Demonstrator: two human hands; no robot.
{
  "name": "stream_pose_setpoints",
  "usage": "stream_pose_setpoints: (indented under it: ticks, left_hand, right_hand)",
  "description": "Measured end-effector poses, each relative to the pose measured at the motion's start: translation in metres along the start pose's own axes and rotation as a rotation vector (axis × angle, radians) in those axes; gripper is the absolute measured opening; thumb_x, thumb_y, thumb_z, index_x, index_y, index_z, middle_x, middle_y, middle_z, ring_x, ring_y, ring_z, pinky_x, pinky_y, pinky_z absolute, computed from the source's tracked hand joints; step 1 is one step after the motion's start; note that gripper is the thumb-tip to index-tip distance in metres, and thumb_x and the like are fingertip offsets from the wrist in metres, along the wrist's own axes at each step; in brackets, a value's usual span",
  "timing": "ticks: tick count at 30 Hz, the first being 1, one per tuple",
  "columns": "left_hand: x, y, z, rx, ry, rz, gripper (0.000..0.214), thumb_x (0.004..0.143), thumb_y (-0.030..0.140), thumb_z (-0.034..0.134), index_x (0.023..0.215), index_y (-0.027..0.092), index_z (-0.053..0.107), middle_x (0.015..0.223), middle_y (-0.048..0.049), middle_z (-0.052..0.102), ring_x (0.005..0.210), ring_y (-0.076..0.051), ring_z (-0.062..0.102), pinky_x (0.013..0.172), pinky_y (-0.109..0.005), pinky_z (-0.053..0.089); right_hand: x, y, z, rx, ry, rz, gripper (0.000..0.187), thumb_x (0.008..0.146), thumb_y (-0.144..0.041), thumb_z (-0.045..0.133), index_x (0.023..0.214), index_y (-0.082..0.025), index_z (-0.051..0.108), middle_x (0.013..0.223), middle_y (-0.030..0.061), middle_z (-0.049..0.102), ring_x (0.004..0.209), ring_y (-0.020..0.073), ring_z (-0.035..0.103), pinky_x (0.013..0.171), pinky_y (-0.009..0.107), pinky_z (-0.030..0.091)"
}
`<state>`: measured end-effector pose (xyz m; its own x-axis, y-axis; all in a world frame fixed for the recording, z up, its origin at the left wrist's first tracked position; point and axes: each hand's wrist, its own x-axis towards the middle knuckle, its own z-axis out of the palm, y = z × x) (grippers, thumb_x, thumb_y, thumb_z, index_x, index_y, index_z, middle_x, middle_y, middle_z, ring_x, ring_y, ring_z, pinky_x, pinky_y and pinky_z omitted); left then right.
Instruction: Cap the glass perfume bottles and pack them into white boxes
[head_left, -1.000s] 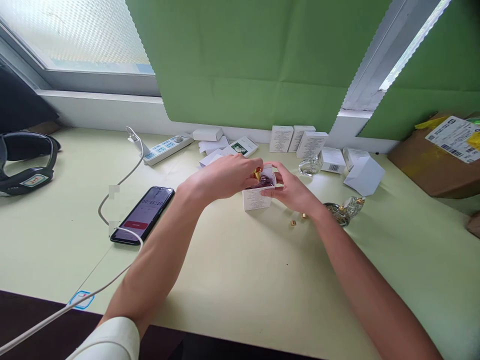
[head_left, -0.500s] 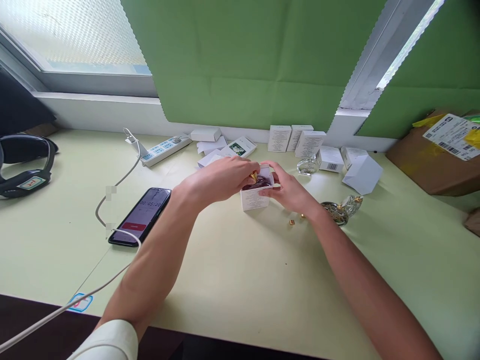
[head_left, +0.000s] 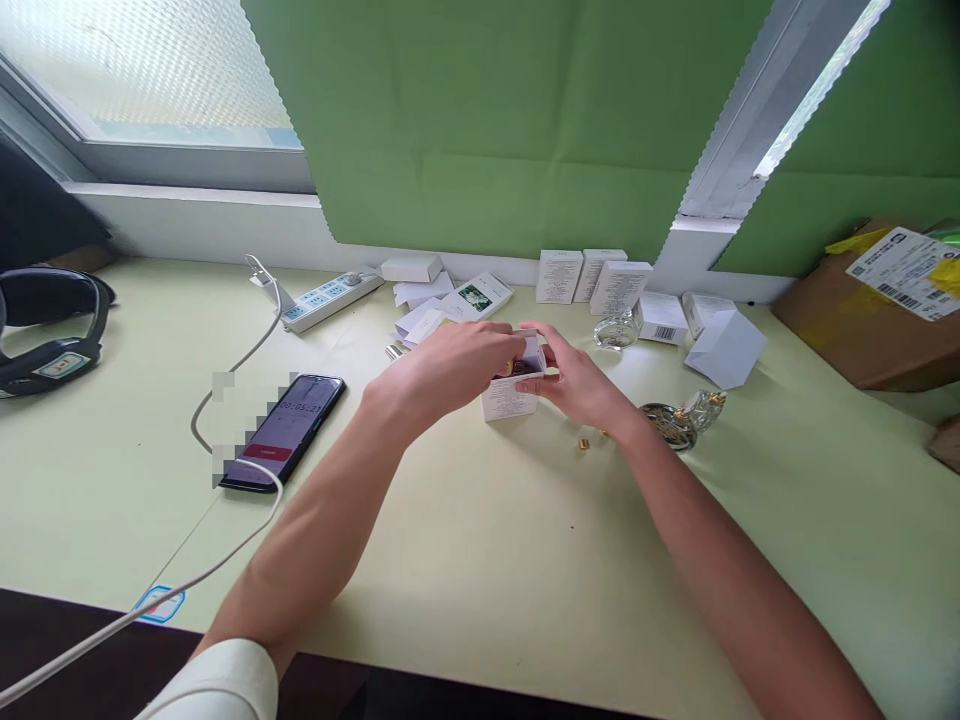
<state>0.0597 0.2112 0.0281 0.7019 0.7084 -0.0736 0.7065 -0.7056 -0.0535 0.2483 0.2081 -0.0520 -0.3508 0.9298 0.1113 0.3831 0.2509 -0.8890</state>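
A small white printed box (head_left: 510,403) stands upright with its top open, and something dark shows inside. My right hand (head_left: 564,375) grips its right side, thumb at the front and fingers at the back. Over the opening, my left hand (head_left: 480,355) dips its closed fingers into the box. They hold a shiny gold-coloured piece (head_left: 510,368), mostly hidden behind the knuckles. Another small gold piece (head_left: 583,444) lies on the table near my right wrist.
Behind my hands are white boxes (head_left: 559,277), a glass dish (head_left: 616,331) and a power strip (head_left: 332,300). A phone (head_left: 289,430) and white cable (head_left: 196,425) lie left. Right are a dish of small metal pieces (head_left: 670,427) and a carton (head_left: 874,320).
My left hand has lowered slightly and shifted right, further into the box, and less of the gold piece shows. My right hand keeps its hold on the box.
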Motion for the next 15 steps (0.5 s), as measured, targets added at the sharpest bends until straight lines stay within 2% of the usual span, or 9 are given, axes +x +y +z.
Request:
stream_pose_setpoints:
  ticks: [3, 6, 10, 15]
  left_hand:
    - [0.0011, -0.0001, 0.0025, 0.019, 0.016, -0.007, 0.021, 0.079, 0.002, 0.043, 0.081, 0.019, 0.055, 0.091, -0.0058, 0.060, 0.075, -0.017, 0.055, 0.052, -0.030, 0.027]
    - [0.0023, -0.0035, 0.0051, 0.015, 0.046, 0.015, 0.017, 0.084, 0.008, 0.044, 0.080, 0.019, 0.056, 0.092, -0.0068, 0.059, 0.079, -0.018, 0.055, 0.054, -0.031, 0.028]
    - [0.0022, -0.0058, 0.0041, -0.010, -0.004, -0.001, 0.018, 0.091, 0.017, 0.039, 0.084, 0.020, 0.056, 0.082, -0.0065, 0.058, 0.068, -0.018, 0.053, 0.053, -0.031, 0.028]
    - [0.0021, -0.0025, 0.0009, 0.023, -0.043, -0.028, 0.022, 0.089, 0.014, 0.039, 0.080, 0.020, 0.058, 0.075, -0.0078, 0.057, 0.060, -0.018, 0.050, 0.053, -0.032, 0.027]
  right_hand:
    - [0.0000, 0.0013, 0.0000, 0.009, -0.006, -0.009, 0.067, 0.080, -0.027, 0.068, 0.140, -0.030, 0.038, 0.105, 0.0019, 0.069, 0.094, 0.0209, 0.065, 0.083, 0.034, 0.050]
    - [0.0002, 0.0029, 0.0002, 0.012, -0.009, -0.015, 0.066, 0.080, -0.027, 0.068, 0.140, -0.030, 0.038, 0.103, 0.0015, 0.069, 0.091, 0.0206, 0.065, 0.081, 0.035, 0.050]
    - [0.0003, 0.0041, 0.0001, -0.001, -0.005, -0.025, 0.068, 0.081, -0.028, 0.067, 0.141, -0.031, 0.036, 0.101, 0.0014, 0.068, 0.092, 0.0205, 0.064, 0.082, 0.036, 0.049]
    - [0.0003, 0.0033, -0.0003, -0.019, 0.002, -0.020, 0.067, 0.081, -0.029, 0.067, 0.141, -0.031, 0.036, 0.102, 0.0012, 0.069, 0.094, 0.0211, 0.065, 0.082, 0.037, 0.050]
